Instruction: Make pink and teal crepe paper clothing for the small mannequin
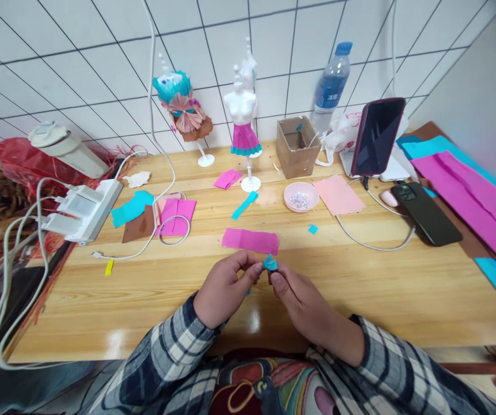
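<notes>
Between my two hands is a small piece of blue crepe paper (270,263), pinched over the table's front part. The fingertips of my left hand (226,285) close on its left side. My right hand (302,297) grips the other side with thumb and fingers. Just beyond them lies a magenta paper strip (250,240). A blue strip (245,205) and a tiny blue scrap (313,229) rest farther off. Behind these stands a small white mannequin (241,106) wearing a magenta skirt with a blue hem.
A second dressed mannequin (182,109), a cardboard box (298,153) and a water bottle (333,80) stand at the back. A pink bowl (301,197) holds sequins. Phones (429,216), paper sheets (476,202) and a power strip (94,210) with cables flank the workspace.
</notes>
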A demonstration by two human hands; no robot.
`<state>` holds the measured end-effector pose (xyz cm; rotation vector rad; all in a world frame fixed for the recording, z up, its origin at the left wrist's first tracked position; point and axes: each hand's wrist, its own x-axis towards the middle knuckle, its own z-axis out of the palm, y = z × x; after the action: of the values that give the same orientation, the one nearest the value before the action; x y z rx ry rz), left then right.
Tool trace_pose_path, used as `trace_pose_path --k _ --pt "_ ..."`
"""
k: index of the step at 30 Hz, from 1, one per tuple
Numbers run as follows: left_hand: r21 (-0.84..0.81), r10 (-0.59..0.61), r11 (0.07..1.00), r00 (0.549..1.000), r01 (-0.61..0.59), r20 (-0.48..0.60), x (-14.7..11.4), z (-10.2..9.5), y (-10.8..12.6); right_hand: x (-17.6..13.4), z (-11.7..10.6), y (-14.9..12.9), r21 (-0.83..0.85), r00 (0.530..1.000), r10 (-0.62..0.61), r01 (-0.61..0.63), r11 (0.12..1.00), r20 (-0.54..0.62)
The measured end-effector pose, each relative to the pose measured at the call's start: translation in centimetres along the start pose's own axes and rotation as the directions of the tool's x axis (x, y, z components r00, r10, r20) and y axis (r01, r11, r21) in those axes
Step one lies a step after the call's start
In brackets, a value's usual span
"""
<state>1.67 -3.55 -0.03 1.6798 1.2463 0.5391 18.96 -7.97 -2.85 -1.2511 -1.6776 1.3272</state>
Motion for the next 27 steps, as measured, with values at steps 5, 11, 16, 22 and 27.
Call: trace_pose_path --k 5,11,16,22,27 --pt "-0.097 -0.054 0.993 0.996 0.060 0.071 0.01 -0.06 -0.05 0.15 0.04 0.43 0.012 1.000 0.031 -0.031 0.999 -0.004" --pt "-0.110 -0.048 0.992 0.995 0.057 0.084 0.10 -0.37 0.22 0.07 0.09 0.72 0.017 0.998 0.052 -0.052 0.998 -0.016" --pt "-0.037 -0.051 0.998 0.997 0.053 0.055 0.06 -0.47 0.38 -0.02 0.19 0.61 0.022 0.999 0.040 -0.040 0.999 -0.009" --pt "-0.063 -0.040 0.997 0.997 0.044 0.060 0.02 -0.47 0.24 -0.05 0.27 0.64 0.048 0.999 0.048 -0.048 0.998 -0.001" --pt "-0.076 -0.044 0.996 0.997 0.049 0.061 -0.01 -0.49 0.23 -0.18 0.47 0.76 0.093 0.999 0.054 -0.053 0.994 0.000"
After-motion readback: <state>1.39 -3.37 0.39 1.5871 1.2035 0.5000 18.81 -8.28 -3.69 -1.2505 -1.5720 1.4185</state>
